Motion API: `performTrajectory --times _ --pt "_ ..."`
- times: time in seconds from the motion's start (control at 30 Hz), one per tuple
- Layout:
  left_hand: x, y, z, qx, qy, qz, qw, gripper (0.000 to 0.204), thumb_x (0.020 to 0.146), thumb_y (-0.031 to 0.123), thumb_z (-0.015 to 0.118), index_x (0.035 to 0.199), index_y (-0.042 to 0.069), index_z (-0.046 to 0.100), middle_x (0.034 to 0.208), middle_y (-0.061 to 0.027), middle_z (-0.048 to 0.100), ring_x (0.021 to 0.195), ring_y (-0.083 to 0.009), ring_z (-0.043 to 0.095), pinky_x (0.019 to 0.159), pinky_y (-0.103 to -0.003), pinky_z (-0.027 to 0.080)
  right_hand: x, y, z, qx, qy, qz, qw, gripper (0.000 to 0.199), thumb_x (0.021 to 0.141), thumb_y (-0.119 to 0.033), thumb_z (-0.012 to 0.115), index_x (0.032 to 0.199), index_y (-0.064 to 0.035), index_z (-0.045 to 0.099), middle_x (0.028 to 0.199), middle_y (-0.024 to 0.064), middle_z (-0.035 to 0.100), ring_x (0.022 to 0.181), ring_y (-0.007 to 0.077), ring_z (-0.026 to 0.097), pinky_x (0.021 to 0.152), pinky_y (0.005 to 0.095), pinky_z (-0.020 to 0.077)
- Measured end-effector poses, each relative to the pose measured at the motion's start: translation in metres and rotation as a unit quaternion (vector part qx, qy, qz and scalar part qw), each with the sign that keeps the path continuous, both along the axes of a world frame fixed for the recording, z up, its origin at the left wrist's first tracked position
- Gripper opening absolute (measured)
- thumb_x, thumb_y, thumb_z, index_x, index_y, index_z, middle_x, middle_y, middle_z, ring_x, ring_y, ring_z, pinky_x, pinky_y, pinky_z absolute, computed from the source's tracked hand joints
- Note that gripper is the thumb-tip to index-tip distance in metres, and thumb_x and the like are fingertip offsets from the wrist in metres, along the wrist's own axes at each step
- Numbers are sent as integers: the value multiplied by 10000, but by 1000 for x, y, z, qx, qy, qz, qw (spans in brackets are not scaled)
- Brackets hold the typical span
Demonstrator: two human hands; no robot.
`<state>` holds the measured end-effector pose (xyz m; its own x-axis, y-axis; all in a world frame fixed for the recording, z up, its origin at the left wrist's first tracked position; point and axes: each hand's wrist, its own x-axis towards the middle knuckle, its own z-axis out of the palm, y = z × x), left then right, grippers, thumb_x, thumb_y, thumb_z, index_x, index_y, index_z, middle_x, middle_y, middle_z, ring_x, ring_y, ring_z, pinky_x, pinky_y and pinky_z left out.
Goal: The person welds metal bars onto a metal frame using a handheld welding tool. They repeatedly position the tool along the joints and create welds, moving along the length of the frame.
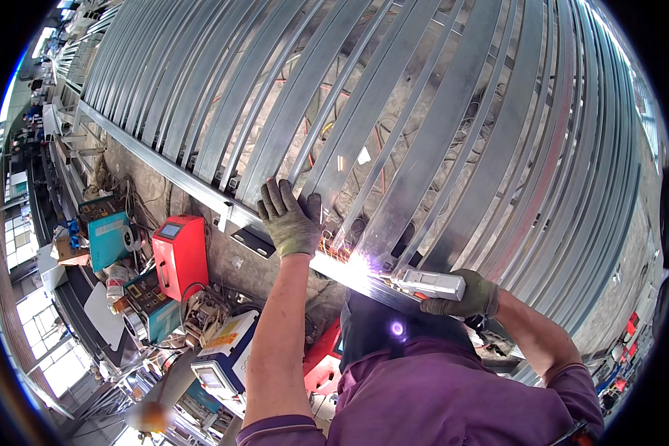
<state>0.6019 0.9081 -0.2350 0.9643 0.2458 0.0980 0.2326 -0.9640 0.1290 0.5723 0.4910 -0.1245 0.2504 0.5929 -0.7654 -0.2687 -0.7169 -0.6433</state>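
My left hand [290, 224], in a grey-green work glove, lies with its fingers stretched out over the ends of the grey metal bars [275, 160] and the long front rail [172, 169]. In my gloved right hand [468, 299] is a silver welding torch [428, 283], its nozzle pointing left at the rail. A bright white-violet glare [360, 269] burns at the nozzle tip, with orange sparks spreading left toward my left hand. The glare hides the exact spot where bar and rail meet.
Many parallel bars form a wide frame over a floor strewn with cables. Left of my left arm stand a red machine [180, 256] with a small screen, a teal machine [110, 241] and a white-and-blue box [229, 355]. Another red unit [322, 364] sits beside my legs.
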Motion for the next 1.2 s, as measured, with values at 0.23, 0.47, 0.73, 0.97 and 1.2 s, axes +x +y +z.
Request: performTrajectory --times 0.23,0.47,0.73,0.97,1.2 --pt "0 1 0 4 -13 -5 1000 815 1071 531 665 1628 -17 431 1746 -322 407 1640 -549 363 1336 -713 272 -2 -3 0 16 -19 6 1000 864 913 -751 831 1544 -175 703 1216 181 841 1073 331 836 979 415 657" --pt "0 0 1 3 -12 -4 1000 813 1069 530 669 1621 -18 432 1739 -322 414 1637 -550 365 1333 -713 276 -1 -5 1 -12 40 -9 999 857 905 -727 863 1542 -177 702 1049 144 842 811 246 835 754 385 700" --pt "0 0 1 1 -8 -4 1000 825 1067 532 671 1630 -18 423 1747 -317 405 1644 -545 355 1337 -712 262 -2 -8 6 -12 31 -22 999 820 898 -728 872 1473 -156 750 1063 157 842 841 248 838 769 389 699" --pt "0 1 -1 -1 -8 -3 1000 834 1067 543 671 1634 -16 423 1752 -313 400 1643 -543 357 1339 -712 259 -1 -10 11 -12 3 -11 1000 783 909 -744 846 1415 -150 784 1136 172 849 1087 332 830 975 431 653" --pt "1 -1 2 -4 -7 -1 1000 830 1070 533 669 1640 -20 427 1759 -316 397 1648 -541 355 1339 -710 266 -8 -17 4 2 7 -26 1000 778 910 -739 850 1403 -141 788 1124 171 851 1048 328 838 933 431 660"
